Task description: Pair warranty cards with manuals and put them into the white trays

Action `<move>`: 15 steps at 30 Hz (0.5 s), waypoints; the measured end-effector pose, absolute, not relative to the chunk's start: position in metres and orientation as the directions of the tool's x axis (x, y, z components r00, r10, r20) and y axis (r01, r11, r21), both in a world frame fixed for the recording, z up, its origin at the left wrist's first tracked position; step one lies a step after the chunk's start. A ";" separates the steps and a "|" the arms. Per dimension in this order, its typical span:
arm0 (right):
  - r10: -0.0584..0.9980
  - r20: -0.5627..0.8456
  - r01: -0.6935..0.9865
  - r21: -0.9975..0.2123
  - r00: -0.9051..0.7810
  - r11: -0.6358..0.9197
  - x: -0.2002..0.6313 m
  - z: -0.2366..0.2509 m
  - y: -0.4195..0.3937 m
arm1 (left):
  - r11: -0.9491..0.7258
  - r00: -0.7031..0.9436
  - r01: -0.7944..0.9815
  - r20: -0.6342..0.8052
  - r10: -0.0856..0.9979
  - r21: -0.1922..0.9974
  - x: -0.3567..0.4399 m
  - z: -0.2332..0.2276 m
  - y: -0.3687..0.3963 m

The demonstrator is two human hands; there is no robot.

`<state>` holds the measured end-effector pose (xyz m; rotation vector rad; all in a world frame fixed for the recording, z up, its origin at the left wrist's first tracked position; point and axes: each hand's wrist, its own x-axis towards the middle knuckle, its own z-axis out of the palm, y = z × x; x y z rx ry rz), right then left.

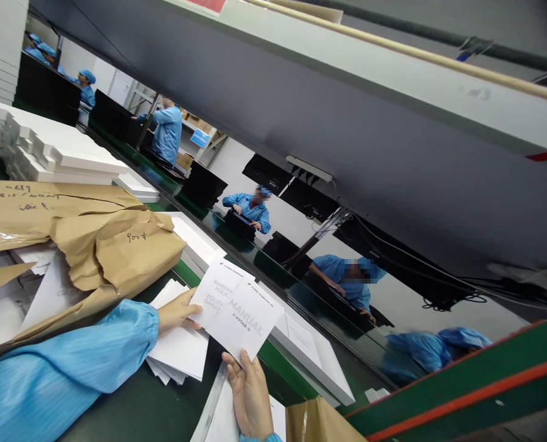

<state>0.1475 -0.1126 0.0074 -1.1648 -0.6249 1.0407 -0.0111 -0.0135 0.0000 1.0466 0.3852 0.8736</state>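
My left hand (178, 312) pinches the left edge of a white warranty policy booklet (213, 291). From below, my right hand (249, 393) grips the lower edge of a white manual (250, 319) between thumb and fingers. The manual overlaps the booklet, and both have their printed covers facing me. Under my left hand lies a loose stack of white papers (185, 353) on the green work surface. Another white stack (220, 408) lies beneath my right hand, partly hidden by it.
Torn brown paper packages (135, 245) holding white papers lie at left. Behind them are piled white boxes (61, 144); an open white box (310, 344) stands right of the manual. A grey overhead panel (301, 116) crosses above. Several people in blue work beyond the line.
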 end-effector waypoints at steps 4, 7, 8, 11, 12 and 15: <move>0.905 -0.100 -0.297 -0.954 0.414 0.030 0.147 0.009 -0.112 | 0.202 0.617 -0.453 0.141 0.774 0.868 -0.011 -0.003 -0.012; 0.911 -0.093 -0.311 -0.950 0.402 0.040 0.146 0.010 -0.112 | 0.155 0.644 -0.416 0.170 0.746 0.896 -0.011 -0.003 -0.012; 0.913 -0.088 -0.314 -0.948 0.397 0.045 0.146 0.009 -0.112 | 0.132 0.658 -0.400 0.184 0.730 0.907 -0.011 -0.003 -0.013; 0.917 -0.063 -0.297 -0.953 0.393 0.062 0.145 0.008 -0.113 | 0.075 0.682 -0.349 0.198 0.704 0.934 -0.012 0.000 -0.015; 0.919 -0.048 -0.280 -0.958 0.391 0.069 0.145 0.007 -0.113 | 0.060 0.679 -0.337 0.198 0.707 0.940 -0.012 0.001 -0.016; 0.926 0.001 -0.186 -0.980 0.378 0.077 0.143 0.006 -0.114 | 0.023 0.676 -0.328 0.217 0.705 0.944 -0.011 0.003 -0.018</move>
